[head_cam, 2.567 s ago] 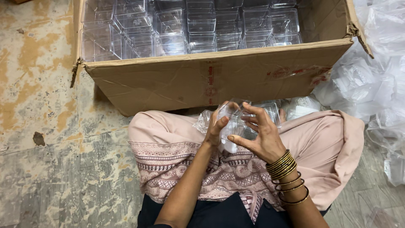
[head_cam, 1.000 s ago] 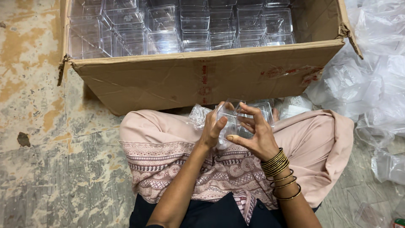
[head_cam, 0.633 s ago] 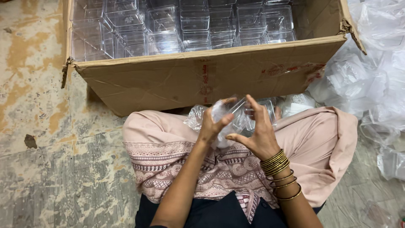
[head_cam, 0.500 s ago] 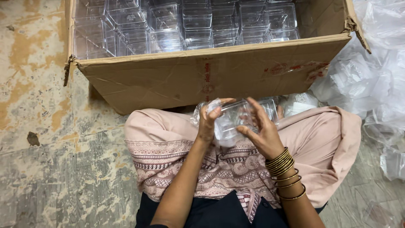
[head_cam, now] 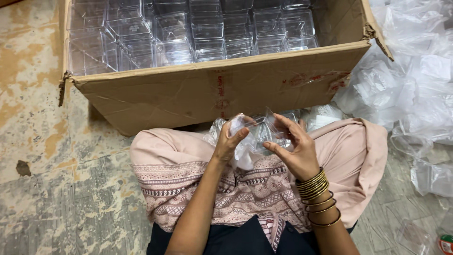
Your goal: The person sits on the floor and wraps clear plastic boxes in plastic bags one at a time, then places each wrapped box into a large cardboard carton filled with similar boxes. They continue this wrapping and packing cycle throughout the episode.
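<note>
- Clear plastic: one small transparent box [head_cam: 264, 134] is being held between two hands above the lap
- left hand [head_cam: 231, 141] is pinching its near-side edge, right hand [head_cam: 295, 146] is gripping the other side
- one cardboard carton [head_cam: 222, 89] is lying just beyond both hands, holding many clear boxes [head_cam: 188, 33], too many to count

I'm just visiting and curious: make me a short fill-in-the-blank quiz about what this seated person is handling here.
1. Both hands, the left hand and the right hand, hold a small clear ____ container.
2. The cardboard box in front of the knees is filled with many ____ containers.
3. The gold bangles sit on the ____ wrist.

Missing words: plastic; clear; right
</note>
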The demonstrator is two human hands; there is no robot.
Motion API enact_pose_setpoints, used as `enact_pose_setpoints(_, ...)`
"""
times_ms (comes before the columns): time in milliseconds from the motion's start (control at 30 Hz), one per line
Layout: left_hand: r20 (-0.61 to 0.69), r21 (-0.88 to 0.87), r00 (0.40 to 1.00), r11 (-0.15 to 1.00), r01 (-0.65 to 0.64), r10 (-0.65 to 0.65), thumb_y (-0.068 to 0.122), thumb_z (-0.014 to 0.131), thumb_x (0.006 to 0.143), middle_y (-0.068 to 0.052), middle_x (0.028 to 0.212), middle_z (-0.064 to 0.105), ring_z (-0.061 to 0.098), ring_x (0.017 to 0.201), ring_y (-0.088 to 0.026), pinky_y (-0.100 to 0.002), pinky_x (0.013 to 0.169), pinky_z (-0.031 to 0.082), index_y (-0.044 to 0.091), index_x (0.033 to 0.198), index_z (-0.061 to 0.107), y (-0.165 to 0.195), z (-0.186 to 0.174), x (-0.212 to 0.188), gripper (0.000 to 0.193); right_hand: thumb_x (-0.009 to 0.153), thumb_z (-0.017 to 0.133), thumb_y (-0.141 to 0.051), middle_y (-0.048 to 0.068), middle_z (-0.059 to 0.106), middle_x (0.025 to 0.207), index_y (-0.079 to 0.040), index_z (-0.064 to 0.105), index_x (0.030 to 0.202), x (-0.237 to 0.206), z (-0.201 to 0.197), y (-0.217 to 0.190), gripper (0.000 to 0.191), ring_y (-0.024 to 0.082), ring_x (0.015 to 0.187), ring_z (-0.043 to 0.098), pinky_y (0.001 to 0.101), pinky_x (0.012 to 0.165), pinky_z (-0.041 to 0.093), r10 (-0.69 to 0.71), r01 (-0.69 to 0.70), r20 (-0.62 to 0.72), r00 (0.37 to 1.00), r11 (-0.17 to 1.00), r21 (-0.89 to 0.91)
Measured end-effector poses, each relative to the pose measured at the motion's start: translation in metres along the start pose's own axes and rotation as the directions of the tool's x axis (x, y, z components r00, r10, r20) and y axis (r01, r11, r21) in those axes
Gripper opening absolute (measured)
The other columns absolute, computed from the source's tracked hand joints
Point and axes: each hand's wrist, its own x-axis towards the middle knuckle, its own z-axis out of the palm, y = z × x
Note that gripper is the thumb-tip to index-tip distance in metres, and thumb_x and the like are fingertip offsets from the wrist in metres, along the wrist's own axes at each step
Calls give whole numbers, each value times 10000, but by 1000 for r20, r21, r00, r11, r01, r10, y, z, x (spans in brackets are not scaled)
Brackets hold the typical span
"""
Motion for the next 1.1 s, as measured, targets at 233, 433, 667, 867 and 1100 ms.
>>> enact_pose_setpoints(233, -2, 121, 992, 984, 127, -128, 484, 683, 929, -47, 920, 656, 650, 839, -152, -299, 779, 561, 77, 1219, 668, -6, 1, 10, 500, 969, 719, -185, 127, 705, 1250, -23, 525, 1490, 6, -54, 42, 579, 174, 1101, 674, 306, 965, 546, 295, -258, -114, 949, 931, 258)
enact_pose_setpoints(433, -41, -72, 957, 956, 284, -288, 208, 587, 872, -53, 889, 659, 664, 786, -168, -308, 712, 583, 62, 1141, 648, -5, 7, 11, 313, 850, 828, -266, 153, 650, 1143, -7, 528, 1456, -5, -44, 43, 724, 245, 1011, 661, 365, 904, 560, -67, -29, -185, 980, 880, -474)
enact_pose_setpoints(667, 47, -313, 973, 921, 231, -227, 288, 488, 900, -108, 1088, 649, 698, 990, -187, -312, 868, 622, -16, 1150, 611, 21, 24, 1, 413, 860, 839, -338, 186, 581, 1301, -1, 507, 1451, -6, -38, 15, 757, 364, 1206, 588, 486, 1043, 508, -294, 103, -233, 927, 797, -596)
enact_pose_setpoints(867, 203, -312, 975, 938, 148, -86, 338, 475, 944, -146, 1120, 610, 693, 962, -224, -370, 829, 607, 27, 1246, 569, 38, 48, -12, 444, 822, 778, -316, 175, 610, 1225, -3, 583, 1235, -28, -22, -24, 553, 279, 1096, 619, 394, 894, 528, -224, 162, -166, 960, 933, -320)
enact_pose_setpoints(1100, 137, -347, 985, 926, 147, -105, 289, 557, 995, -87, 1187, 582, 580, 1136, -177, -336, 998, 498, 3, 1236, 562, 31, 49, -21, 374, 992, 712, -102, 45, 713, 983, -30, 677, 994, -23, -6, -34, 80, 149, 850, 681, 297, 785, 560, -39, -21, -287, 957, 978, -206)
